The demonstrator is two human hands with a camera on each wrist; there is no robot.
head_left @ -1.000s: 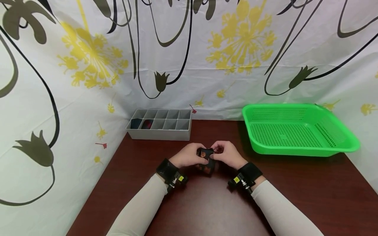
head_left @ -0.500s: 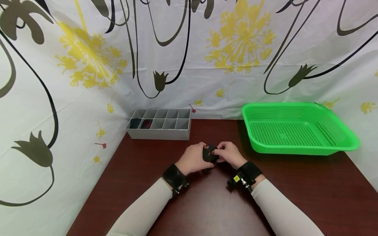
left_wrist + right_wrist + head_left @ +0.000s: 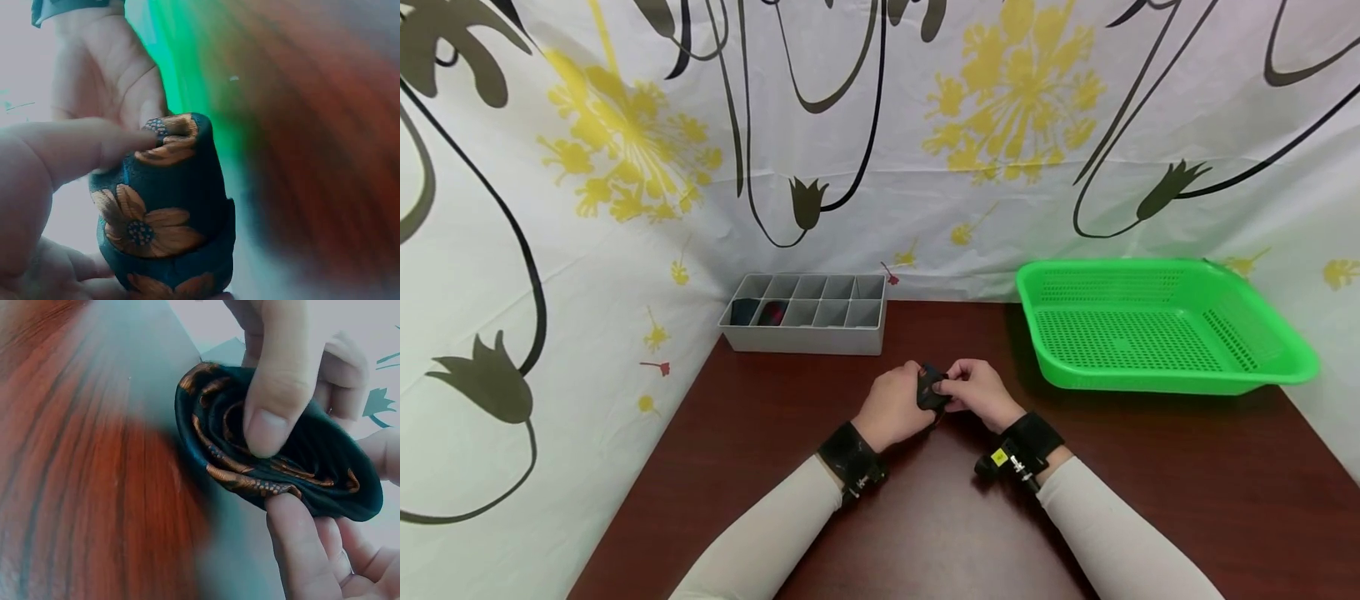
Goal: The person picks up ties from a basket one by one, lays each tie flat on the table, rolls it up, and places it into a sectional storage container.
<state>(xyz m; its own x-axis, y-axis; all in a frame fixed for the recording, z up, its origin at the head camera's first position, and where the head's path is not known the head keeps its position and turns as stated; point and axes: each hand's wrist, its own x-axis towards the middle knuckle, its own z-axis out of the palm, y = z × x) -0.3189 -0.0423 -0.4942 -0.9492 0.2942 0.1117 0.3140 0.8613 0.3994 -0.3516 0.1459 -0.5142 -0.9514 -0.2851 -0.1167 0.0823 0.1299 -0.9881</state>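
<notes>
I hold a rolled dark floral sock (image 3: 932, 392) just above the brown surface (image 3: 925, 517), my left hand (image 3: 891, 406) and right hand (image 3: 981, 393) both pinching it; I judge steady fingertip pressure keeps the roll tight.
</notes>
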